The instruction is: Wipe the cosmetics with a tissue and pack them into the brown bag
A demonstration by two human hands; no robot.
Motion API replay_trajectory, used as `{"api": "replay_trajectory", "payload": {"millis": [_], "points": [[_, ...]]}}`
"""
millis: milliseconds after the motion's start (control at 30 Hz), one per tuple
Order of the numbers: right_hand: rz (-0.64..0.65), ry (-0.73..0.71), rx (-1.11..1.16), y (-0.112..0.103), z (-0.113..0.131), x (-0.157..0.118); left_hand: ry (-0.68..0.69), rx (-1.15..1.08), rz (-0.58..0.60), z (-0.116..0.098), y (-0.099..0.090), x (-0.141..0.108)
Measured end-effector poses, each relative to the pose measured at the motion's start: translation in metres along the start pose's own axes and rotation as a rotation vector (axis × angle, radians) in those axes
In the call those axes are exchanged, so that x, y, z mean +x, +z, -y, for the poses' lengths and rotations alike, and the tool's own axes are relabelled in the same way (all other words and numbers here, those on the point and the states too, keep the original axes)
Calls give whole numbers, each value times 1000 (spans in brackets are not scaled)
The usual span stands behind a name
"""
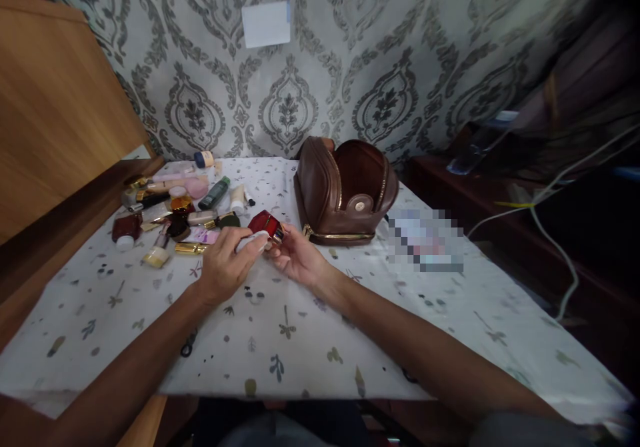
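My right hand point(300, 255) is closed on a red glass perfume bottle point(261, 223), fingers around its shiny cap end. My left hand point(225, 260) pinches a small white cloth or wipe point(255, 243) and presses it against the bottle's near side. The left fingers partly cover the bottle. Just behind the right hand stands a brown leather toiletry bag point(325, 193), its zipped top gaping. To the left of my left hand lie a gold lipstick tube point(190, 249), a green bottle point(214, 193), a cream tube point(238, 198) and a dark red bottle point(126, 230).
Several other cosmetics, including a navy-lidded jar point(204, 159), crowd the back left of the patterned tablecloth point(310, 340). A blurred-out item point(427, 240) lies right of the bag. A wooden panel point(65, 80) borders the left; a white cable point(555, 260) hangs at the right.
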State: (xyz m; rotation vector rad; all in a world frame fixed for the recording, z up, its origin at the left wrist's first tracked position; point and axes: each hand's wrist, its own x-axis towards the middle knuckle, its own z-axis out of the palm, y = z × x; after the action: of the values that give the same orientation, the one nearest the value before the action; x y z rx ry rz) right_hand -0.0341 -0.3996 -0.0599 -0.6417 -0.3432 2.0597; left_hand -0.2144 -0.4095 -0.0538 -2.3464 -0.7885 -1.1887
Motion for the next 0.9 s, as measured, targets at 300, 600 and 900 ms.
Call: {"api": "replay_trajectory", "payload": {"millis": [300, 600, 900], "points": [[91, 49, 128, 1, -6, -5, 66, 10, -65, -4, -2, 0], [158, 133, -8, -3, -8, -6, -86, -143, -59, 0, -4, -2], [-3, 124, -67, 5, -10, -5, -191, -282, -19, 2, -8, 4]]}}
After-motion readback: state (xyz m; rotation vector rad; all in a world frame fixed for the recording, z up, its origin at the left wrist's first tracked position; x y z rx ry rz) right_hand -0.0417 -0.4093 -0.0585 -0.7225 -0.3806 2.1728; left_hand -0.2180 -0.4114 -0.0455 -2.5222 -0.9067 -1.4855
